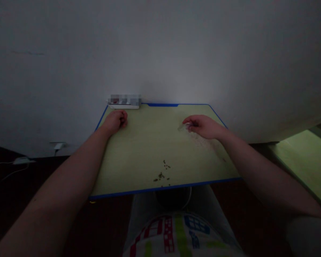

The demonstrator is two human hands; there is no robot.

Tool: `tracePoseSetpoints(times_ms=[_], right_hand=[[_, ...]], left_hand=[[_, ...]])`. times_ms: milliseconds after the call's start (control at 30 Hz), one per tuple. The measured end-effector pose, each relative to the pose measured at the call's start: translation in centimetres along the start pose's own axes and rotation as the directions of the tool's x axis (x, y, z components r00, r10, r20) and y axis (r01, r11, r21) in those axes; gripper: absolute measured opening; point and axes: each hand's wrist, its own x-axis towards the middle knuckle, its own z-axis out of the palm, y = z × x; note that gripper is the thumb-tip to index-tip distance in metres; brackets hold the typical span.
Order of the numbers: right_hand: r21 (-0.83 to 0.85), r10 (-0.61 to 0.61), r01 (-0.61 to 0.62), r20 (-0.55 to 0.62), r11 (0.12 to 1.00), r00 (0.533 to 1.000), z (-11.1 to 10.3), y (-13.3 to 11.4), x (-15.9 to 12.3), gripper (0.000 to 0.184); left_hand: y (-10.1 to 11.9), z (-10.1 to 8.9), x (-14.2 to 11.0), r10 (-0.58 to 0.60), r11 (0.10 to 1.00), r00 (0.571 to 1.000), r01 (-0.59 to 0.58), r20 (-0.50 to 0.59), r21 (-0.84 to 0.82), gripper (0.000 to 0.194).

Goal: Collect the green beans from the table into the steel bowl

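Observation:
My right hand (pixel 202 126) is closed around a small clear container (pixel 186 126) over the right half of the table. The container lies tilted, its see-through end pointing left; what is inside it cannot be made out. Just below that hand, a patch of pale grains (pixel 199 139) is spread on the tabletop. My left hand (pixel 117 120) rests at the far left of the table with its fingers curled in, and nothing shows in them. Small dark bits (pixel 160 176) lie scattered near the front edge, apart from both hands.
The light tabletop (pixel 141 150) has a blue rim and stands against a grey wall (pixel 160 53). A white box-like item (pixel 124 106), partly blurred, sits at the back left corner. On the left are a plug (pixel 59 145) and a white power strip (pixel 24 161) with cables.

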Motion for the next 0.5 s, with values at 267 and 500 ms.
tracePoseSetpoints(times_ms=[267,500], right_hand=[[-0.012,-0.303,0.341,0.431,0.94,0.85,6.6,-6.7,5.3,0.036],[0.128,-0.434,0.444,0.561,0.887,0.705,7.9,-10.1,2.3,0.032]], left_hand=[[-0.1,0.1,0.0,0.087,0.994,0.996,-0.087,-0.008,0.061,0.005],[0.1,0.3,-0.1,0.097,0.994,0.995,-0.096,-0.009,0.053,0.005]])
